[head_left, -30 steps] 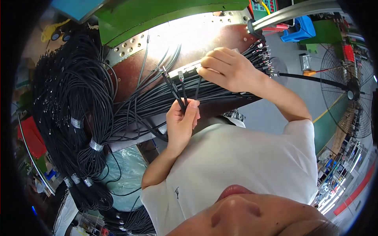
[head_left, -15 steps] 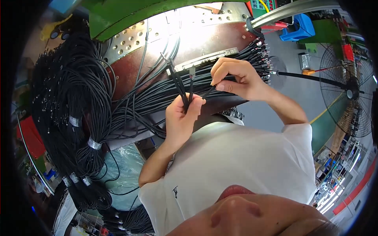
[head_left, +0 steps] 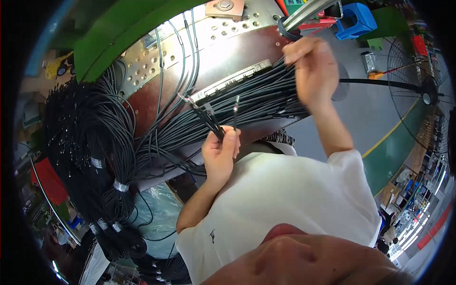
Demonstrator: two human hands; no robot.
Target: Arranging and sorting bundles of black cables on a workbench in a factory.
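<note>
My left hand (head_left: pixel 219 157) is closed round several black cables (head_left: pixel 209 119) in front of my chest. Their bare metal ends point up and to the left. One cable end (head_left: pixel 236 108) with a silver connector stands up apart from the others, beside the thumb. My right hand (head_left: pixel 317 71) is raised over the right end of a thick layer of black cables (head_left: pixel 256 102) lying across the bench. Motion blurs its fingers, and I cannot make out anything in them. A pale slotted strip (head_left: pixel 232 80) lies along the far side of that layer.
Large tied bundles of black cable (head_left: pixel 85 123) hang at the left. A green machine frame (head_left: pixel 123 33) and a plate with holes (head_left: pixel 232 28) stand at the far side. To the right are a blue stool (head_left: pixel 356 21) and a black fan (head_left: pixel 425 97).
My right hand has left the cables by my left hand and risen to the right. One cable end now stands apart in my left hand. The view has shifted.
</note>
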